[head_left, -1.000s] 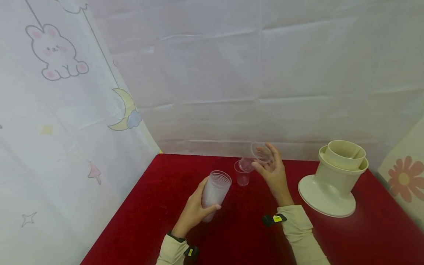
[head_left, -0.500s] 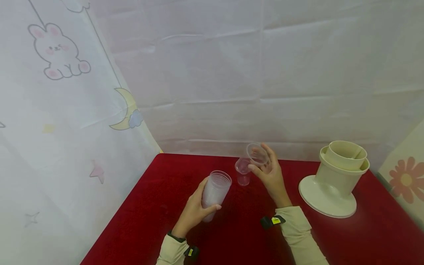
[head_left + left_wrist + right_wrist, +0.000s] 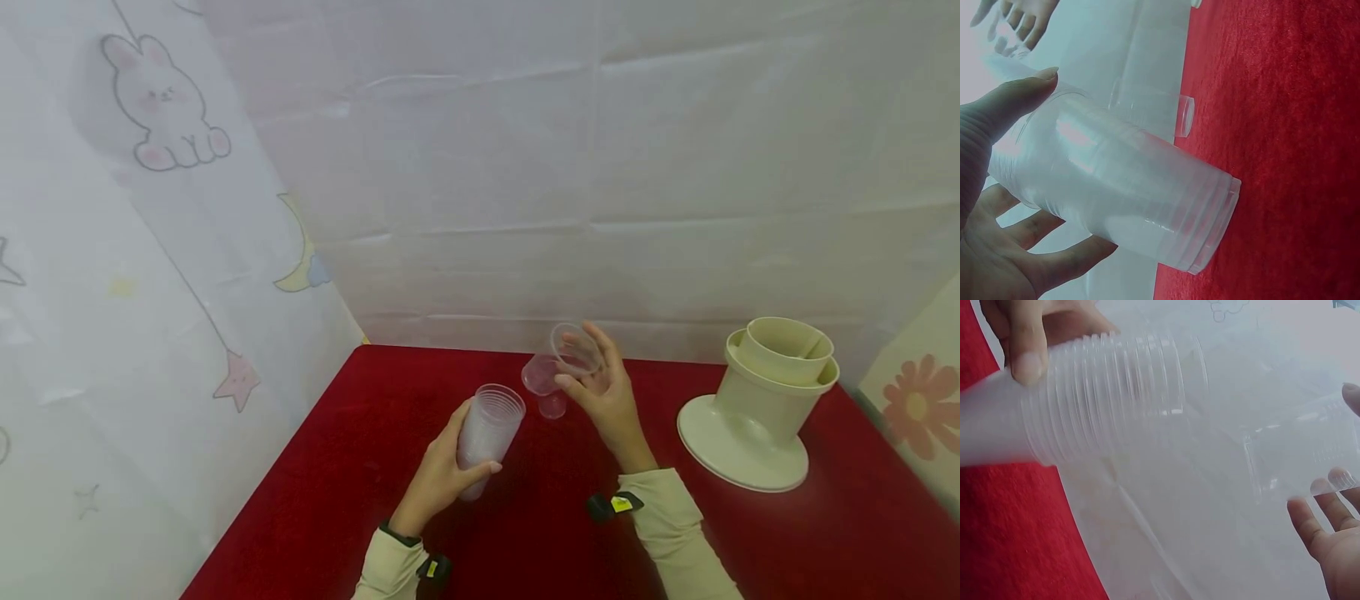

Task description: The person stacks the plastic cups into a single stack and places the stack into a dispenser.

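My left hand (image 3: 442, 475) grips a tall stack of clear plastic cups (image 3: 491, 429), tilted with the rims up; in the left wrist view the nested bottoms of the stack (image 3: 1147, 187) point down at the red cloth. In my right hand (image 3: 611, 404) is one clear plastic cup (image 3: 576, 350), held between thumb and fingers, its rim facing back toward me. The right wrist view shows this cup (image 3: 1297, 453) apart from the stack's rims (image 3: 1116, 394). Just beyond it a single clear cup (image 3: 552, 406) stands on the table, its upper part overlapped by the held one.
A cream plastic piece (image 3: 750, 425) with a round base and a double-ringed top stands to the right on the red-covered table (image 3: 322, 500). White printed curtains (image 3: 480, 183) hang close behind the table and along the left.
My right hand has shifted slightly left with its cup, which now overlaps the standing cup. The left hand and stack have stayed nearly still.
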Available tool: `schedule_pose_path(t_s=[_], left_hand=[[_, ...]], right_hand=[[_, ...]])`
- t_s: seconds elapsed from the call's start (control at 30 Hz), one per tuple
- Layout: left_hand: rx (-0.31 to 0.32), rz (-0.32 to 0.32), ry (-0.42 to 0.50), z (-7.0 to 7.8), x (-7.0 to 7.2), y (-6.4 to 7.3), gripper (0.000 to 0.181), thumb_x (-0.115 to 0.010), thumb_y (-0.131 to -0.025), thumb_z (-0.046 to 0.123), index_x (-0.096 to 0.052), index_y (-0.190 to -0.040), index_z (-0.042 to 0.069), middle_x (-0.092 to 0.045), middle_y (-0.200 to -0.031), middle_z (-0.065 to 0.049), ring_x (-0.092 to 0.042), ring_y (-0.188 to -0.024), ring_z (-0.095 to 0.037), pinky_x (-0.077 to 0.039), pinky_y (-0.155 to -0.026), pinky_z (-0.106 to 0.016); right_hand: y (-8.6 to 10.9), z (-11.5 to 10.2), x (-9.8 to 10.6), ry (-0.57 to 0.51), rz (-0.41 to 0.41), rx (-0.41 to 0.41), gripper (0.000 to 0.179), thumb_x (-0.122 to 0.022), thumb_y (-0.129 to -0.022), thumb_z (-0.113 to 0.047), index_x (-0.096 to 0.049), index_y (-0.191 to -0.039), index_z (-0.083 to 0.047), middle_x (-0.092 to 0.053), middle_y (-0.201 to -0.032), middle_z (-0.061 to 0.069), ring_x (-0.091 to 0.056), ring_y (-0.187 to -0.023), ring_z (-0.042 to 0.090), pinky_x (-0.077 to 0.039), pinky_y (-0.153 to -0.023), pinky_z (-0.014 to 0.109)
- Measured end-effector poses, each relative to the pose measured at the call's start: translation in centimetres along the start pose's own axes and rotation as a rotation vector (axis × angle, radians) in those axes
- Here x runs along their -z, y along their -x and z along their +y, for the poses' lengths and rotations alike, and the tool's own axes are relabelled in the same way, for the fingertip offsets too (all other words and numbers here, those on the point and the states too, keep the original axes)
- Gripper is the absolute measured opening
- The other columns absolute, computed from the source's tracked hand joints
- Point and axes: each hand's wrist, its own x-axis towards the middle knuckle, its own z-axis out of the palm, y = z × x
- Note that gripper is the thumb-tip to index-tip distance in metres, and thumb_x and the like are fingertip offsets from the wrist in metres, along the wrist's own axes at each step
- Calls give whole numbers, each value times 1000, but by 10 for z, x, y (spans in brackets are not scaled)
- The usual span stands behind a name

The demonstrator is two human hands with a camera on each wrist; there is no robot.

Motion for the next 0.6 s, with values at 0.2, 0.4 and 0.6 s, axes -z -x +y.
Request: schedule_pose_path(t_s=[0.2,0.4,0.6], left_hand=[[-26,12,-16,-1,-1,0,95,-84,-80,37,-29,-156,21,-55,-138,-9,-61,-110,-25,-53,-88,-49],[-39,13,-6,0,-1,0,95,-84,-81,35,-29,-156,22,-56,-137,-8,-61,-110,-24,-52,-88,-48],[-21,9,-2,0,-1,-1,95,-86,-79,32,-30,-156,24,-56,-137,-7,-60,-111,-23,-51,-89,-47]], right_hand=[[2,-1,-10,-27,-26,-14,77,-63,-89,12,-28,-155,-10,-40,-146,29,-46,-134,34,-46,-103,34],[4,-1,-21,-48,-61,-35,77,-65,-90,7,-28,-155,-12,-41,-148,24,-45,-134,31,-46,-102,36],[6,3,-30,-103,-115,-33,77,-67,-90,5,-27,-155,-9,-44,-147,22,-46,-134,33,-45,-103,39]])
